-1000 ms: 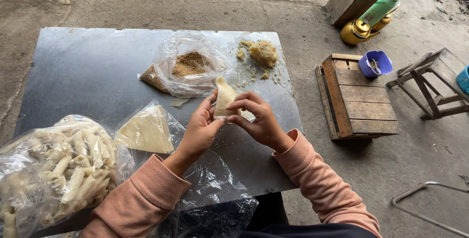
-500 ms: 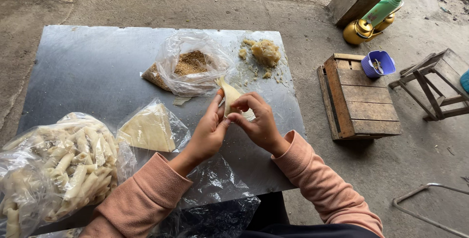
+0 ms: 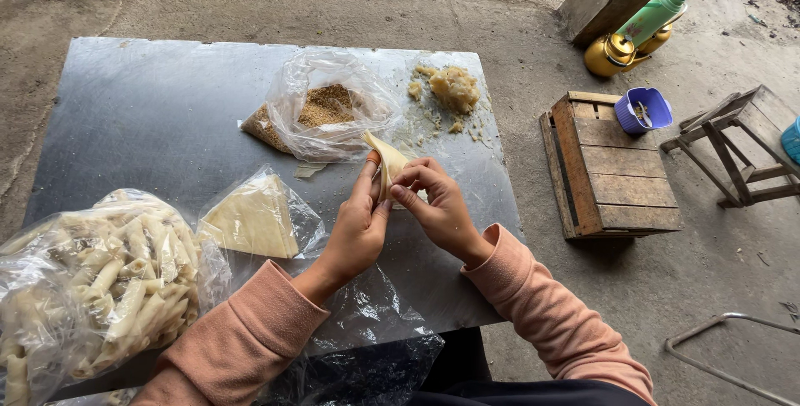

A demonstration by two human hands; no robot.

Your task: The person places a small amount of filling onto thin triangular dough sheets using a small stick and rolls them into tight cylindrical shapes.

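- Up close, the left hand [image 3: 357, 227] and right hand [image 3: 439, 208] both pinch a pale, thin pastry wrapper [image 3: 387, 160], held just above the metal table [image 3: 150, 114]; its pointed tip sticks up past the fingertips.
- Both sets of fingers are closed on the wrapper: left thumb and forefinger along one edge, right fingers curled over the other side.
- Judging by how it bends, the wrapper looks light, soft and floppy, likely easy to tear, so a gentle grip at the folded edges, not the tip, seems safest.
- Just beyond the hands lies an open clear bag of brown crumbly filling [image 3: 321, 110], and beside it a yellowish lump of dough-like paste [image 3: 454, 87] with crumbs around.
- Left of the hands sits a bag of stacked triangular wrappers [image 3: 250, 221]; further left, a big bag of finished pale rolls [image 3: 92, 281].
- Off the table stand a wooden crate [image 3: 612, 172], a purple cup [image 3: 642, 110] and a brass kettle [image 3: 612, 54].
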